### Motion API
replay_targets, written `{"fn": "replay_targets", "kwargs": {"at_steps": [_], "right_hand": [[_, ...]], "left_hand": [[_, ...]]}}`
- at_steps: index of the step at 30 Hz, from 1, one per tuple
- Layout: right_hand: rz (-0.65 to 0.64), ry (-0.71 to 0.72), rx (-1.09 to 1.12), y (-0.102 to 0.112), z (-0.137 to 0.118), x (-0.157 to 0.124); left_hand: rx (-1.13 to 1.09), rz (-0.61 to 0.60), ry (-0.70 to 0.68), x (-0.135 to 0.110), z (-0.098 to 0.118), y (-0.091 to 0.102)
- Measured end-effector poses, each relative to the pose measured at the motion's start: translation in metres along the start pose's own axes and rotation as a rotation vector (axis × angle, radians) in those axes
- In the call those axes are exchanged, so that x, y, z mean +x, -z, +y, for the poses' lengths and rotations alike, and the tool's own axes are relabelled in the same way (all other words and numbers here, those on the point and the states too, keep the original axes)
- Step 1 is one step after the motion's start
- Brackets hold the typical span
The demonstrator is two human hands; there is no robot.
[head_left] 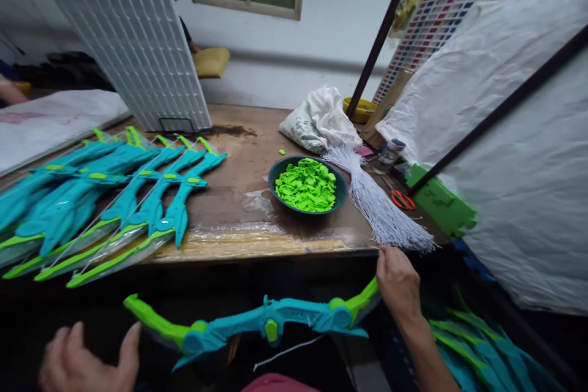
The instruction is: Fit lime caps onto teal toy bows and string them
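Observation:
A toy bow [294, 312], teal with lime-green limbs and a green oval at its middle, spans level in front of me below the table edge. My right hand [399, 285] is closed in a pinch at its right tip; the fingers hide that tip. A loose white string [287, 353] dangles under the bow, its free end to the left. Beside the bow's left limb is my left hand [89, 358], slightly blurred, thumb and fingers apart and holding nothing. Whether the thumb touches the limb, I cannot tell.
Several strung bows [138, 190] lie on the table's left; more bows [482, 343] are stacked low right. A dark bowl [340, 199] of green pieces, a bundle of white strings [381, 208], orange-handled scissors [403, 199] and a white sack [321, 119] occupy the table [239, 159].

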State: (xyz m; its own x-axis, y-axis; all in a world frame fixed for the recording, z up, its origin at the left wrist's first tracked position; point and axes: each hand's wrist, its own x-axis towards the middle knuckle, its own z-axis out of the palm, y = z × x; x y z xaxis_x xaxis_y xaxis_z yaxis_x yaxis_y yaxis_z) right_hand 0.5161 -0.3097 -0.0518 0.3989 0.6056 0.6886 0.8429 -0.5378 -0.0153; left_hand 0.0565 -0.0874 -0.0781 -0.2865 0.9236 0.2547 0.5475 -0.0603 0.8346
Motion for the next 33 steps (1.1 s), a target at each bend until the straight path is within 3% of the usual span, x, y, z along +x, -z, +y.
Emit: {"fn": "replay_targets", "kwargs": {"at_steps": [3,5,9,12,14,18,22,24,27,33], "right_hand": [[0.008,-0.009,0.009,-0.005,-0.001,0.000],[0.013,-0.016,0.022,-0.006,0.000,0.001],[0.035,-0.014,0.081,-0.006,-0.001,0.006],[0.065,0.017,0.189,-0.004,-0.016,0.013],[0.054,0.057,0.305,0.000,-0.041,0.023],[-0.073,0.184,0.629,0.019,-0.127,0.055],[-0.258,0.133,1.243,0.059,-0.223,0.088],[-0.297,0.163,1.393,0.079,-0.256,0.094],[-0.314,0.316,1.454,0.101,-0.284,0.087],[-0.320,0.521,1.443,0.119,-0.300,0.057]], "left_hand": [[-0.291,-0.178,0.430,0.006,-0.015,-0.010],[-0.545,-0.249,0.643,0.012,-0.023,-0.015],[-0.735,-0.146,0.775,0.024,-0.027,-0.019],[-0.766,-0.059,0.734,0.025,-0.017,-0.021],[-0.813,-0.053,0.665,0.020,0.001,-0.022],[-0.959,-0.133,0.455,0.000,0.056,-0.021],[-1.073,-0.256,0.256,-0.019,0.110,-0.011],[-1.161,-0.341,0.138,-0.027,0.126,-0.004],[-1.323,-0.458,0.004,-0.038,0.136,0.007],[-1.454,-0.587,0.034,-0.054,0.126,0.018]]}}
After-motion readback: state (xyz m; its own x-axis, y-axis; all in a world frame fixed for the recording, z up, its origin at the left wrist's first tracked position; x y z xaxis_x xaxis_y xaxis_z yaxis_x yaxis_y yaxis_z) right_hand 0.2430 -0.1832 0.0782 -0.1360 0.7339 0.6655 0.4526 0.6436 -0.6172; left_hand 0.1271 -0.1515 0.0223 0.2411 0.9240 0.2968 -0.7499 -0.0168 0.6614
